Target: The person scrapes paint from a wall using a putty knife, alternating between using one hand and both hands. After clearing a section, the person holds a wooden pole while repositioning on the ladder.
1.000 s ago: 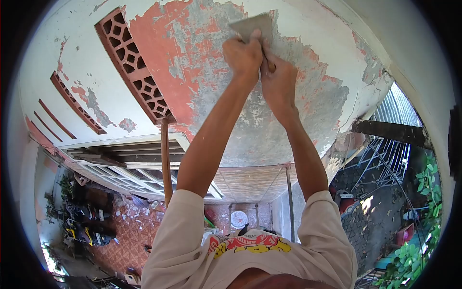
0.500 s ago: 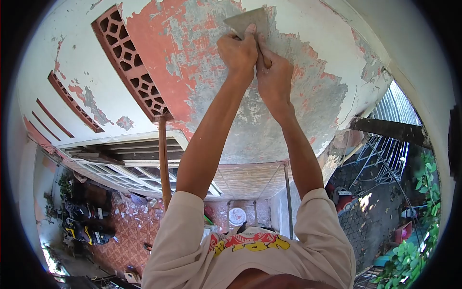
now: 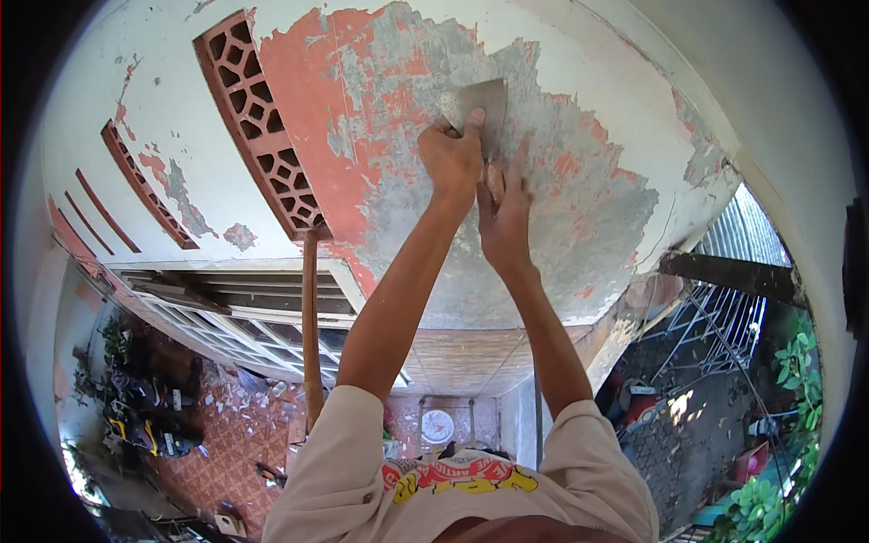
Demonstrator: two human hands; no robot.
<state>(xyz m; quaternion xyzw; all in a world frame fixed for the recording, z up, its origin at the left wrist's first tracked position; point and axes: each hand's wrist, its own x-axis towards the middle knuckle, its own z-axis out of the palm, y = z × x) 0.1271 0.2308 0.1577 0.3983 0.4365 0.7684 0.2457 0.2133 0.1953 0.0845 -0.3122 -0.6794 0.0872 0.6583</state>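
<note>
A wide-bladed paint scraper (image 3: 489,101) with a wooden handle lies against the peeling wall (image 3: 407,244). My left hand (image 3: 451,161) pinches the blade near its base, thumb flat on the metal. Lower down, my right hand (image 3: 507,222) grips the handle, its upper fingers stretched out along the wall and slightly blurred. Around the blade the surface is bare grey with streaks of red paint, bordered by white paint at the top and right. Pale specks sit on the blade's left corner.
A red vent block (image 3: 258,127) is set in the wall on the left, above a louvred window (image 3: 244,290). A wooden pole (image 3: 310,335) stands beside my left arm. Paint flakes litter the tiled floor (image 3: 226,443) below. A dark beam (image 3: 733,271) juts out at right.
Both hands and the scraper have come down the wall toward me. My right hand has shifted its hold, its fingers now extended upward. The view has tilted slightly upward.
</note>
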